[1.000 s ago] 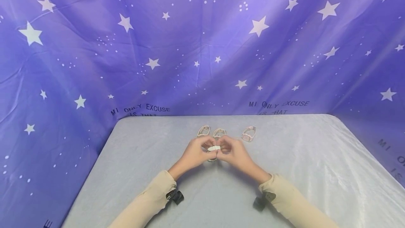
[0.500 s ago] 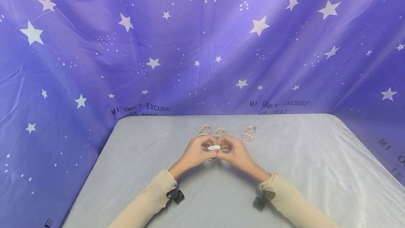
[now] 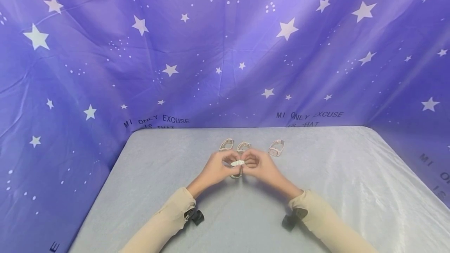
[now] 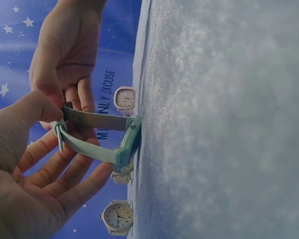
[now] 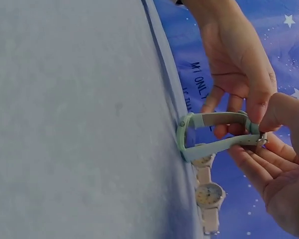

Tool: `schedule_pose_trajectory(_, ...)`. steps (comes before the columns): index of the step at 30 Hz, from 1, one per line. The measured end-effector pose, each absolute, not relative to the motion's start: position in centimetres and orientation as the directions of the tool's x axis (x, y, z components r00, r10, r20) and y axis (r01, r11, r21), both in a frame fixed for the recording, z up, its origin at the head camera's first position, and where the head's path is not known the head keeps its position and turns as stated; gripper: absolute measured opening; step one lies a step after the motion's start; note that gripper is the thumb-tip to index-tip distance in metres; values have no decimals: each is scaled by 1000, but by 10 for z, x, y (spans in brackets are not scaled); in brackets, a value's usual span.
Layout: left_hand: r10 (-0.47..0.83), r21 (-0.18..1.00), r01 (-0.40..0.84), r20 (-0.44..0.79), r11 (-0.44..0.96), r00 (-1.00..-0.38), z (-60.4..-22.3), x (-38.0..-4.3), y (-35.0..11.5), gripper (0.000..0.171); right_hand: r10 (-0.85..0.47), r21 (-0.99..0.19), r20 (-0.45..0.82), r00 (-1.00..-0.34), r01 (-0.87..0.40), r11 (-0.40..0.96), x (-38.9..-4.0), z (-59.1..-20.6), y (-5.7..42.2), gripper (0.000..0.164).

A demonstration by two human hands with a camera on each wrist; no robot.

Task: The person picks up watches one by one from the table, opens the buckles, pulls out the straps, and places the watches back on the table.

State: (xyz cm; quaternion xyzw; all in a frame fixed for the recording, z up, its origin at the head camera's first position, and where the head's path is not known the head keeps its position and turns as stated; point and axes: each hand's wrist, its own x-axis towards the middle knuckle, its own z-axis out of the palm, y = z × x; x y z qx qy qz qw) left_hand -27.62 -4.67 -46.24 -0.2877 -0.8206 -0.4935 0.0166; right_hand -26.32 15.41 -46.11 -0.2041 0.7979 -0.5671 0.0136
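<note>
Mint watch [image 5: 182,137] is between my left grip [image 3: 216,168] and right grip [image 3: 261,168], both pinching its looped strap [image 5: 214,147] by the buckle [image 5: 262,139]. I judge fastening well along, securing left; pale watches [image 5: 209,194] at eleven and twelve o'clock, pink watch [image 4: 124,98] at two, seem finished.

"How's the light?"
"Bright in the head view, with pale sheen on the curtain [image 3: 225,42] and soft shadows on the tablecloth [image 3: 242,214]."
"And the wrist views?"
"Dimmer; the tablecloth looks blurred, probably out of focus there"
</note>
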Motion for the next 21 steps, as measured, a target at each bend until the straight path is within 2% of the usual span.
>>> schedule_pose_trajectory(6,454,812,472,296,344,-840,-464,-277,-47,19,-386,-796,274,-881,-433,422,-259,-453,156,25)
schedule_pose_trajectory(10,450,794,470,283,386,-847,-462,-274,-47,22,-436,-612,362,-824,-563,555,-255,-447,155,25)
schedule_pose_trajectory(14,451,760,482,279,435,-848,-460,-271,-46,28,-484,-457,440,-757,-652,605,-253,-446,154,26)
schedule_pose_trajectory(17,463,745,497,284,445,-840,-459,-270,-45,30,-497,-413,466,-732,-677,610,-252,-445,153,26)
schedule_pose_trajectory(21,482,735,528,309,426,-819,-459,-270,-44,28,-494,-422,469,-732,-677,603,-251,-447,154,26)
